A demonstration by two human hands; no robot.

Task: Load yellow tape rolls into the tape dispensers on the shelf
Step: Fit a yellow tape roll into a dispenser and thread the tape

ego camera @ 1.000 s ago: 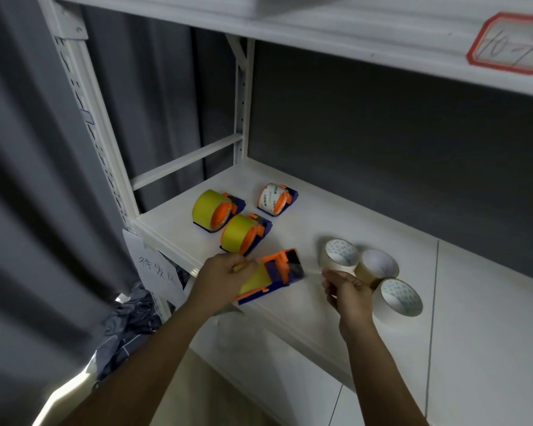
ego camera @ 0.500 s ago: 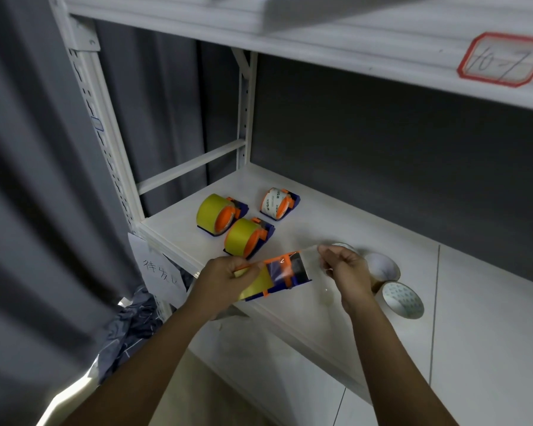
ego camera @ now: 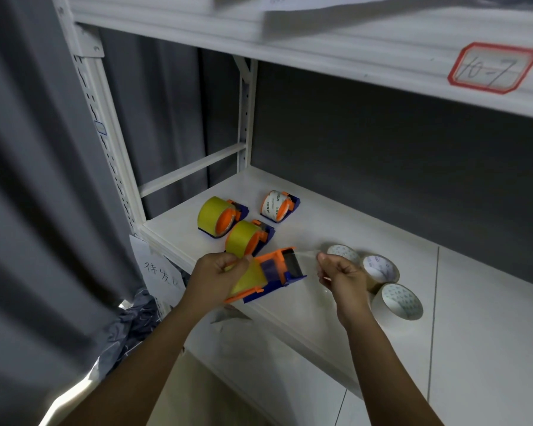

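So the left hand (ego camera: 219, 279) is wrapped around the yellow tape roll (ego camera: 249, 276) sitting in an orange-and-blue tape dispenser (ego camera: 277, 276), held just over the front edge of the white shelf (ego camera: 320, 229). The right hand (ego camera: 340, 276) is just to the right of the dispenser's mouth, thumb and fingertips pinched on what looks like the loose end of the tape (ego camera: 308, 256); it's nearly see-through so I can't make out much of it. The dispenser's long axis points left-to-right, mouth toward the right hand, so my guess is the strip gets drawn out that way over the cutter. Behind the left hand are two loaded dispensers with yellow rolls (ego camera: 219, 217) (ego camera: 248, 239) close together, and one further back with a white printed roll (ego camera: 277, 206). Right behind the pulling hand, three pale tape rolls (ego camera: 399, 301) lie flat in a row, near enough that the knuckles could bump them. A handwritten paper tag (ego camera: 160, 270) hangs off the shelf edge.
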